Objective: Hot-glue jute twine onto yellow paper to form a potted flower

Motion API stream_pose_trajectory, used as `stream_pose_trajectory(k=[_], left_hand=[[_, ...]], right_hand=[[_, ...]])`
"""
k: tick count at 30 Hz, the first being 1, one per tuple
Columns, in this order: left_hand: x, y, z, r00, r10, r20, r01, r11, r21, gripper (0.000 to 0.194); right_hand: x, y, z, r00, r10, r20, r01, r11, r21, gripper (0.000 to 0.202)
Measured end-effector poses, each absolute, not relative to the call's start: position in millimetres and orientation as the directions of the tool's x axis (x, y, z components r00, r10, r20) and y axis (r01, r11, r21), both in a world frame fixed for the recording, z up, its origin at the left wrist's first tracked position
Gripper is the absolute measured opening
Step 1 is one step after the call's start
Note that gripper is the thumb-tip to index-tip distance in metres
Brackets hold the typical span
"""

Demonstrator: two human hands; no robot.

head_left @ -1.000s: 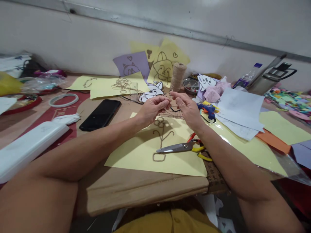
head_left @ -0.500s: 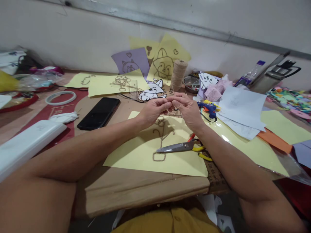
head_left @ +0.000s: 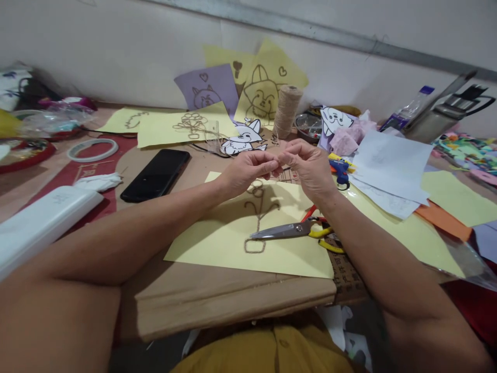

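My left hand (head_left: 254, 170) and my right hand (head_left: 308, 168) meet above the far edge of a yellow sheet (head_left: 209, 241). Both have thumb and fingers pinched together at the tips, nearly touching; whatever lies between them is too small to make out. On the sheet, brown twine forms a flower with a stem (head_left: 259, 220) and a small pot outline (head_left: 254, 252). Scissors (head_left: 285, 230) with yellow and red handles lie across it, blades pointing left, partly under my right forearm. Behind my hands stands a cone of twine (head_left: 287, 111).
A black phone (head_left: 155, 175), a tape roll (head_left: 93, 149) and a white case (head_left: 46, 225) lie left. Fox cutout (head_left: 244, 139) and twine pictures (head_left: 260, 96) are at the back. A blue glue gun (head_left: 340, 172), white papers (head_left: 388, 166) and a metal pot (head_left: 438, 116) are right.
My right hand has shifted slightly right and its fingers are drawn into a tighter pinch. My left hand stays close by, still pinched. The view has tilted a little.
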State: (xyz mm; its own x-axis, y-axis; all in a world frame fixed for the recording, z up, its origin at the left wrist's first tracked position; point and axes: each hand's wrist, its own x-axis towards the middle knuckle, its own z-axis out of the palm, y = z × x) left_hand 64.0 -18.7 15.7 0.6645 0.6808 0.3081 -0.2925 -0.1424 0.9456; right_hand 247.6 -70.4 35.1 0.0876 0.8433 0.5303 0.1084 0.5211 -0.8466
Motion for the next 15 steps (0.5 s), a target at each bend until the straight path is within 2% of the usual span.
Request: stream_pose_trajectory(k=[8, 12, 15], left_hand=[[64.7, -17.5, 14.7, 0.679, 0.661, 0.319, -0.31, -0.135, 0.941, 0.036], [65.6, -19.2, 14.2, 0.679, 0.66, 0.323, -0.316, -0.135, 0.939, 0.036], [66.6, -19.1, 13.6, 0.655, 0.682, 0.324, -0.348, -0.108, 0.931, 0.037]], right_hand=[[241.4, -77.3, 40.1, 0.018, 0.878, 0.479, -0.039, 0.479, -0.877, 0.042], [244.2, -75.1, 40.3, 0.034, 0.869, 0.494, 0.055, 0.491, -0.869, 0.041], [247.7, -72.5, 40.8, 0.001, 0.848, 0.53, 0.158, 0.524, -0.837, 0.032]])
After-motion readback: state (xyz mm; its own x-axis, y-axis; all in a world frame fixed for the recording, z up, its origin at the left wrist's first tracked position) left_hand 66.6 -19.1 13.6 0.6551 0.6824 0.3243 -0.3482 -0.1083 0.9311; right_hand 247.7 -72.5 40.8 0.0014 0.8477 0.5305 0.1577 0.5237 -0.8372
